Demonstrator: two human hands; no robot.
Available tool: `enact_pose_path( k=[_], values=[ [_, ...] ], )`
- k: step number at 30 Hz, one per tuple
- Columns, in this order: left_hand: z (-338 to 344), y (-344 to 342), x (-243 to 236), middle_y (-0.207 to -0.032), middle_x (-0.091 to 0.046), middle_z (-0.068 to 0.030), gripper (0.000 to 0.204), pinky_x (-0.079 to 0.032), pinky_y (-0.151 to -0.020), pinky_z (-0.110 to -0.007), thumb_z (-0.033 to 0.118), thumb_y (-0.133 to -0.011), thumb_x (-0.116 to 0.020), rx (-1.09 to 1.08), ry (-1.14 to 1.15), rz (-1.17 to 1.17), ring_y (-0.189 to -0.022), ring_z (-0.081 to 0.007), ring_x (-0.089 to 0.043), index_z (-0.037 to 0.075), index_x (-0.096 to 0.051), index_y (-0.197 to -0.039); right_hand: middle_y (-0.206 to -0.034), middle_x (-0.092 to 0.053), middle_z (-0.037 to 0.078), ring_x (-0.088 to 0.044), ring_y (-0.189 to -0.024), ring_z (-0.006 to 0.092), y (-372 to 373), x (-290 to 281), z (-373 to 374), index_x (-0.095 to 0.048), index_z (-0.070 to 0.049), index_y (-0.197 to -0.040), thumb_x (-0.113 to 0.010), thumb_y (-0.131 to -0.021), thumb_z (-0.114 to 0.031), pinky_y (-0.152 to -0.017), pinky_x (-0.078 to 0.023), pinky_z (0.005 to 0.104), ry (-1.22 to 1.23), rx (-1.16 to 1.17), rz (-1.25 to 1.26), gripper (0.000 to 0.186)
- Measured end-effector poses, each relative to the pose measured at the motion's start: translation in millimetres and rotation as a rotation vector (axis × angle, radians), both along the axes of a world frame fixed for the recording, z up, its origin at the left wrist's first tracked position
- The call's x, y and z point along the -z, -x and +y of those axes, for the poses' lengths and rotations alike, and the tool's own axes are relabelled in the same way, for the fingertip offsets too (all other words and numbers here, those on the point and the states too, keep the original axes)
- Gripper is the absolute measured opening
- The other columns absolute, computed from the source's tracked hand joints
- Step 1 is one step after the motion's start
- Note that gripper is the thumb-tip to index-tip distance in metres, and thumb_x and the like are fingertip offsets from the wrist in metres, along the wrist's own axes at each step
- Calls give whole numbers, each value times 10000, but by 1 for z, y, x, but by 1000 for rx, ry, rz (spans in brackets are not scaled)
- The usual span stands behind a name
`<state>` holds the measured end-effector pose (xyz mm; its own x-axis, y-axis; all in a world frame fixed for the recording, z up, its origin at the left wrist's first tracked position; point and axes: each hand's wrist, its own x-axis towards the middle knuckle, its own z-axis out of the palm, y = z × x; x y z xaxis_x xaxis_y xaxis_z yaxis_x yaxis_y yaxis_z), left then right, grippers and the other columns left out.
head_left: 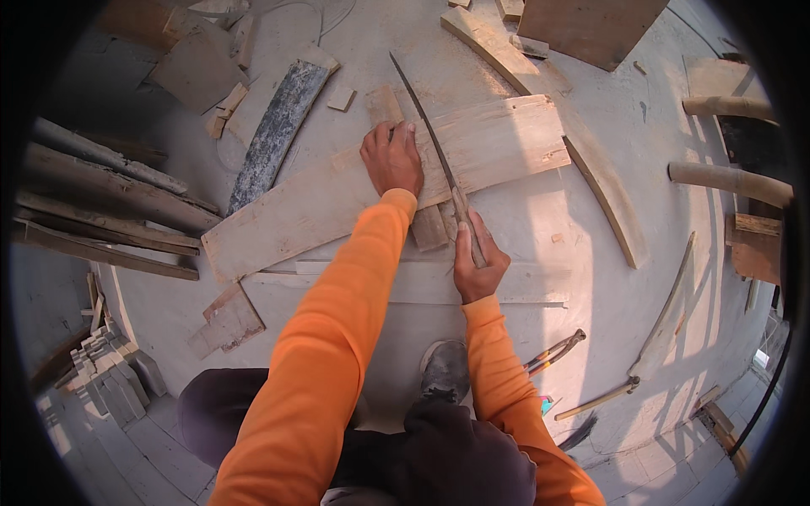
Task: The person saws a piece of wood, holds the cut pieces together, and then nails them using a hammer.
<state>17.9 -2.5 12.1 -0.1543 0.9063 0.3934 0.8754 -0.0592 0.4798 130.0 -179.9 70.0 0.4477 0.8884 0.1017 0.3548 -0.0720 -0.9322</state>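
Note:
A wide, pale wooden board (291, 215) lies slantwise in front of me, across a narrower wood piece (430, 229). My left hand (393, 164) presses down on it, fingers bent at its far edge. In my right hand (482, 263) is the handle of a handsaw (433, 135). The long, tapering dark blade crosses the board just right of my left hand, its tip reaching past the far edge. Whether the teeth have cut into the wood cannot be made out. My right fingers are wrapped round the handle.
Pincers (554, 352), a hammer (601, 398) and a dark brush (579, 432) lie to the right near my leg. A dark-stained plank (281, 126) lies beyond the board's left half. Old planks (110, 211) crowd the left; round poles (730, 179) jut in at right.

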Motion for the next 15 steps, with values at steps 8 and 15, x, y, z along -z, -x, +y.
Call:
enact_pose_path(
  k=[8,15],
  values=[
    [-1,11,-14,-1186,-628,-90,267,-381,-1041,-450,276,-1019,-581,24,37,-18,-1154,-315,-521,92,-746,-1120,-884,-742,263,-743,-707,324,-29,-32,-232,-696,104,-1170,-659,-898,-115,-679,-576,375,42,233,-215,351],
    [-6,21,-12,-1315,-577,-163,346,-363,-1090,-483,263,-1034,-536,182,122,-60,-1230,-355,-501,39,-684,-1252,-1389,-566,317,-619,-1227,429,-85,-37,-278,-421,74,-1477,-569,-1006,-135,-991,-510,420,221,667,-635,536]
  ],
)
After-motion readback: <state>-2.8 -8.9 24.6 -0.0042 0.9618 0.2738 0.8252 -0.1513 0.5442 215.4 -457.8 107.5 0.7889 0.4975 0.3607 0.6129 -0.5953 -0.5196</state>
